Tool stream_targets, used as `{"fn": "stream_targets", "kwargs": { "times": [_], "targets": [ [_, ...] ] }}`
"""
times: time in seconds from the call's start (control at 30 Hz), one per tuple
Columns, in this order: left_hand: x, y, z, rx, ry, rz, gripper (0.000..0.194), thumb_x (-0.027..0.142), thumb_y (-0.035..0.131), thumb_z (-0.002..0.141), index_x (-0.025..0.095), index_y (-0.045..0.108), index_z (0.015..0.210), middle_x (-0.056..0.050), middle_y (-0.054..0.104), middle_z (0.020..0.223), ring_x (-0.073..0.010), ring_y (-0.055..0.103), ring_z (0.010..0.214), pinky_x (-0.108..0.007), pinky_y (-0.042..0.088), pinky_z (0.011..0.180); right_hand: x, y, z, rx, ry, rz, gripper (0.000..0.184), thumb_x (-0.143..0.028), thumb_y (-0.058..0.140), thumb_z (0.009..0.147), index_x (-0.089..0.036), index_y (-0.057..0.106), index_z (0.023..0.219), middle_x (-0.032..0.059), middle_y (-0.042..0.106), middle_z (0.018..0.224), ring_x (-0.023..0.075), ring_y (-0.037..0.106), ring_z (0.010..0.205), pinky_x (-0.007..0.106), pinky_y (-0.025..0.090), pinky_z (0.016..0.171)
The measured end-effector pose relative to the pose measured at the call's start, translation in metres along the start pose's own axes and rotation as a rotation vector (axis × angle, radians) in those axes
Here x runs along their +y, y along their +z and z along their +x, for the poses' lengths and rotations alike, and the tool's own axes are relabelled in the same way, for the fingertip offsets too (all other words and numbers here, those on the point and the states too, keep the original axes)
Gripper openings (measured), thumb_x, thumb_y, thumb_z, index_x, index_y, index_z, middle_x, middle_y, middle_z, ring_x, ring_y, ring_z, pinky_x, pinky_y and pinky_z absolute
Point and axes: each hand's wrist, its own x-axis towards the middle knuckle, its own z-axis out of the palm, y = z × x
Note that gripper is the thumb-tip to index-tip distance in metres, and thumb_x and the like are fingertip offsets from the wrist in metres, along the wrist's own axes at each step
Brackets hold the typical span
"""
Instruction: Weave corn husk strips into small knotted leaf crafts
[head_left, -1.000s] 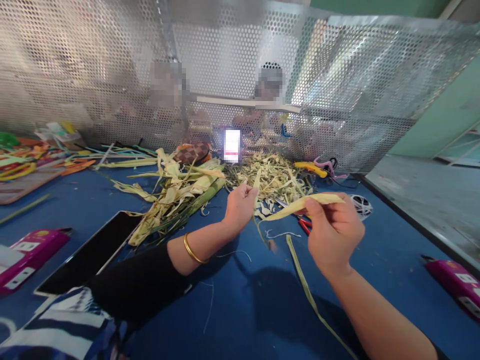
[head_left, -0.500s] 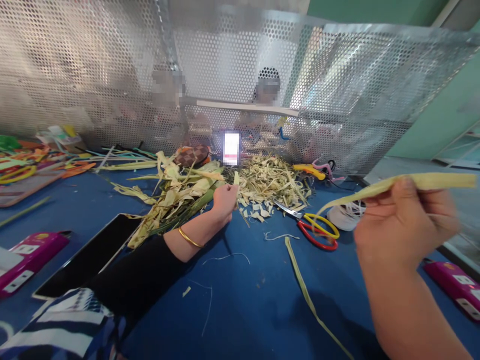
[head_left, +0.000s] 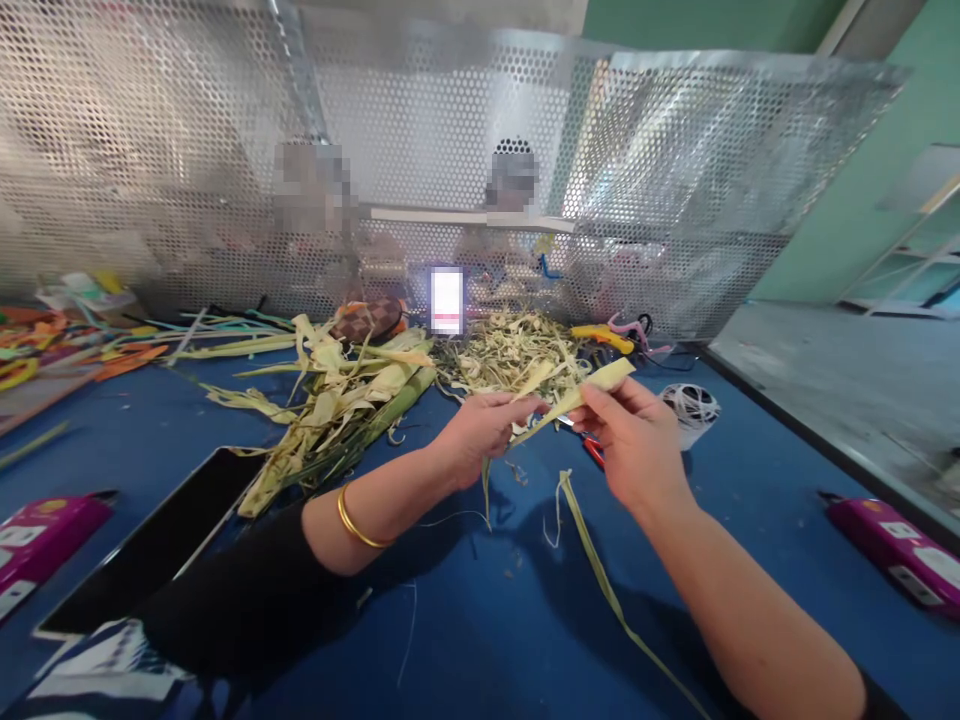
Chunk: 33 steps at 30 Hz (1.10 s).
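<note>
My left hand and my right hand meet above the blue table. Both pinch one pale yellow leaf strip that slants up to the right between them. A thin strand hangs down from my left fingers. A gold bangle circles my left wrist. Just behind my hands lies a heap of cut leaf scraps. Red-handled scissors are mostly hidden behind my right hand.
A pile of long leaves lies left of centre, a dark phone nearer me. A long strip trails on the table. Pink boxes sit at both sides, a thread spool at right. A perforated metal screen stands behind, people beyond it.
My right hand swung far out to the right with the strip, then came back to the middle. My left hand left the scrap heap and now pinches the strip's lower end.
</note>
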Motion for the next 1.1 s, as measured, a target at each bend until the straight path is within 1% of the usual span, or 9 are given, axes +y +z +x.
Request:
{"fn": "stream_targets", "kwargs": {
  "times": [0.1,0.23,0.4,0.53,0.67,0.77,0.87,0.97,1.1],
  "targets": [
    [0.0008,0.0022,-0.0034,-0.029,0.045,0.174,0.033,0.046,0.058,0.079,0.016,0.067,0.069,0.008,0.029,0.042,-0.0048,0.018,0.039,-0.023,0.012,0.043,0.0038,0.0013,-0.0009,-0.048,0.026,-0.039,0.017,-0.026,0.075,0.061,-0.017,0.064,0.071,-0.0028,0.063,0.058,0.0097,0.056,0.051,0.023,0.046,0.050],
    [-0.0001,0.0016,-0.0024,-0.032,0.102,0.281,0.030,0.041,0.060,0.076,0.016,0.065,0.061,0.005,0.042,0.046,-0.0054,0.024,0.041,-0.023,0.015,0.044,0.0036,0.0001,0.0005,-0.062,0.032,-0.087,0.018,-0.026,0.073,0.062,-0.017,0.061,0.072,-0.0037,0.061,0.054,0.0098,0.056,0.048,0.022,0.045,0.047],
    [0.0011,-0.0003,0.0003,-0.043,0.123,0.255,0.017,0.030,0.059,0.073,0.017,0.068,0.064,0.003,0.048,0.049,-0.0065,0.028,0.041,-0.023,0.016,0.043,-0.0017,-0.0028,0.0032,-0.013,-0.056,-0.141,0.025,-0.026,0.072,0.062,-0.018,0.059,0.082,-0.0056,0.060,0.054,0.0104,0.058,0.043,0.022,0.046,0.044],
    [0.0040,-0.0010,-0.0002,-0.030,0.123,0.241,0.018,0.026,0.058,0.072,0.018,0.068,0.061,0.002,0.050,0.048,-0.0064,0.027,0.040,-0.023,0.017,0.042,-0.0039,-0.0050,0.0062,-0.053,-0.032,-0.155,0.033,-0.029,0.073,0.062,-0.018,0.059,0.089,-0.0049,0.062,0.057,0.0114,0.060,0.046,0.024,0.049,0.047],
    [0.0055,-0.0009,-0.0011,-0.007,0.065,0.210,0.018,0.027,0.059,0.073,0.016,0.069,0.062,0.001,0.051,0.050,-0.0045,0.023,0.038,-0.023,0.015,0.041,-0.0031,-0.0069,0.0084,-0.096,0.023,-0.109,0.032,-0.030,0.076,0.058,-0.016,0.060,0.082,-0.0037,0.062,0.060,0.0108,0.060,0.052,0.023,0.049,0.050],
    [0.0056,0.0000,-0.0025,0.006,0.025,0.155,0.020,0.032,0.062,0.072,0.015,0.066,0.062,0.001,0.051,0.050,-0.0048,0.028,0.039,-0.022,0.018,0.041,-0.0003,-0.0072,0.0075,-0.132,0.044,-0.137,0.027,-0.029,0.077,0.058,-0.016,0.061,0.076,-0.0040,0.061,0.057,0.0095,0.058,0.051,0.021,0.047,0.050],
    [0.0057,0.0015,-0.0042,0.023,0.082,0.126,0.019,0.033,0.067,0.070,0.016,0.065,0.066,0.004,0.048,0.049,-0.0056,0.033,0.042,-0.021,0.023,0.043,0.0020,-0.0064,0.0051,-0.206,0.056,-0.216,0.026,-0.030,0.076,0.060,-0.016,0.062,0.077,-0.0031,0.063,0.059,0.0091,0.058,0.050,0.022,0.047,0.051],
    [0.0055,0.0028,-0.0049,0.072,0.168,0.135,0.014,0.028,0.067,0.071,0.015,0.064,0.066,0.005,0.044,0.048,-0.0056,0.034,0.045,-0.021,0.026,0.045,0.0025,-0.0049,0.0026,-0.286,0.100,-0.288,0.031,-0.032,0.078,0.058,-0.016,0.062,0.078,-0.0020,0.064,0.060,0.0101,0.058,0.050,0.024,0.048,0.051],
    [0.0039,0.0035,-0.0044,0.038,0.233,0.120,0.007,0.022,0.069,0.069,0.015,0.065,0.067,0.002,0.053,0.058,-0.0066,0.043,0.053,-0.020,0.032,0.051,0.0023,-0.0027,-0.0003,-0.333,0.151,-0.322,0.035,-0.034,0.081,0.053,-0.016,0.059,0.074,-0.0034,0.061,0.054,0.0114,0.057,0.045,0.025,0.048,0.048]
  ]
}}
